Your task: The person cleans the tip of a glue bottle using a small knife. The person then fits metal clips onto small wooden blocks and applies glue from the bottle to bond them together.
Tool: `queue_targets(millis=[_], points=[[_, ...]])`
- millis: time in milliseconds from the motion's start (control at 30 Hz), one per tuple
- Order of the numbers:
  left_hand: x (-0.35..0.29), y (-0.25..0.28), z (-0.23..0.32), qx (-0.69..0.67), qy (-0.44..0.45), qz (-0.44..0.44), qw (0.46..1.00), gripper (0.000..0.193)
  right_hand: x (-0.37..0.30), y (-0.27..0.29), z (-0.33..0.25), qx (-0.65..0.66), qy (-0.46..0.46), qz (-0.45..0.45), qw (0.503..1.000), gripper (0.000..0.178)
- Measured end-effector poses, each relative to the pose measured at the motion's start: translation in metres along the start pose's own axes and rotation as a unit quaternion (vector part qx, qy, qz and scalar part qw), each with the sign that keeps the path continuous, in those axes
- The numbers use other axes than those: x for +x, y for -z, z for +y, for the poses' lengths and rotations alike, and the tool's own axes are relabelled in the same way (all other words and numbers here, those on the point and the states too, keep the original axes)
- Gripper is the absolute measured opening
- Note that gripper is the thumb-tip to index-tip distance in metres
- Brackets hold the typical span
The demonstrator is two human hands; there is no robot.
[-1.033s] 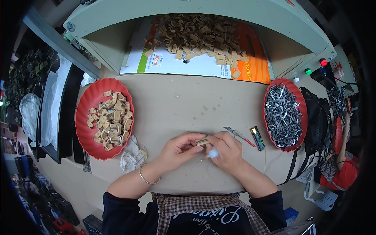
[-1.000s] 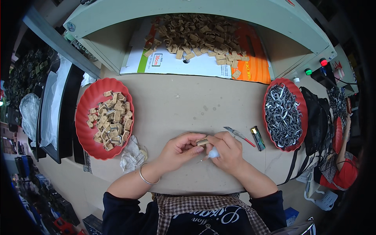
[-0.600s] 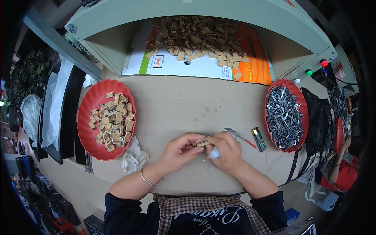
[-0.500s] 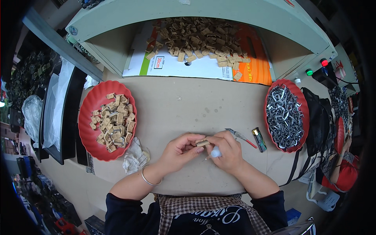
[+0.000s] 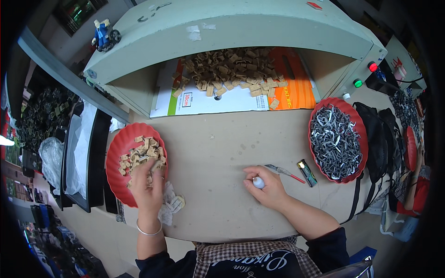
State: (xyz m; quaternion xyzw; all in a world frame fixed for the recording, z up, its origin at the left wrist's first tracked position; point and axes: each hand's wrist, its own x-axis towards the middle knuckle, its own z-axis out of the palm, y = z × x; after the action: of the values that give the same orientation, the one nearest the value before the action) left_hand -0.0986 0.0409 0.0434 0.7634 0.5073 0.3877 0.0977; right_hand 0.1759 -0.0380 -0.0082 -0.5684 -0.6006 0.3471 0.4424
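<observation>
Over tan pieces [image 5: 148,148], the left hand [image 5: 149,194] hangs with fingers apart while the right hand [image 5: 270,190] clamps a white bottle [image 5: 258,183]

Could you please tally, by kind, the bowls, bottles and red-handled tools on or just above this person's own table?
Left bowl and right bowl: 2
Bottle in the right hand: 1
Red-handled tool: 1
Total: 4

A workshop: tan rectangular pieces [image 5: 144,151] and grey angular strips [image 5: 336,143] in red scalloped bowls [image 5: 116,167], pale-green boxy cabinet [image 5: 259,30] behind
</observation>
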Motion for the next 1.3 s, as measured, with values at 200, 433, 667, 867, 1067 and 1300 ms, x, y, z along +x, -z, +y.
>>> queue_targets(millis=[200,433,667,867,1067,1300], points=[[0.018,0.012,-0.001,0.237,-0.086,-0.022,0.967,0.026,0.000,0.000,0.002,0.002,0.000,-0.001,1.000,0.027],[0.082,-0.032,0.050,0.072,-0.203,-0.339,0.916,0.032,-0.002,0.002,0.005,0.003,-0.003,0.006,1.000,0.028],[0.154,-0.158,0.047,-0.006,-0.220,-0.203,0.954,0.029,0.000,0.004,0.009,0.017,-0.003,-0.001,1.000,0.028],[0.191,-0.219,0.051,0.109,-0.130,-0.204,0.964,0.026,0.002,0.006,0.006,0.027,0.002,-0.014,1.000,0.027],[0.199,-0.244,0.044,0.136,-0.181,-0.068,0.972,0.020,0.004,0.009,0.006,0.024,0.002,-0.024,0.999,0.026],[0.189,-0.218,0.039,-0.036,-0.075,-0.075,0.994,0.021,0.004,0.007,0.011,0.048,-0.016,-0.021,0.998,0.026]])
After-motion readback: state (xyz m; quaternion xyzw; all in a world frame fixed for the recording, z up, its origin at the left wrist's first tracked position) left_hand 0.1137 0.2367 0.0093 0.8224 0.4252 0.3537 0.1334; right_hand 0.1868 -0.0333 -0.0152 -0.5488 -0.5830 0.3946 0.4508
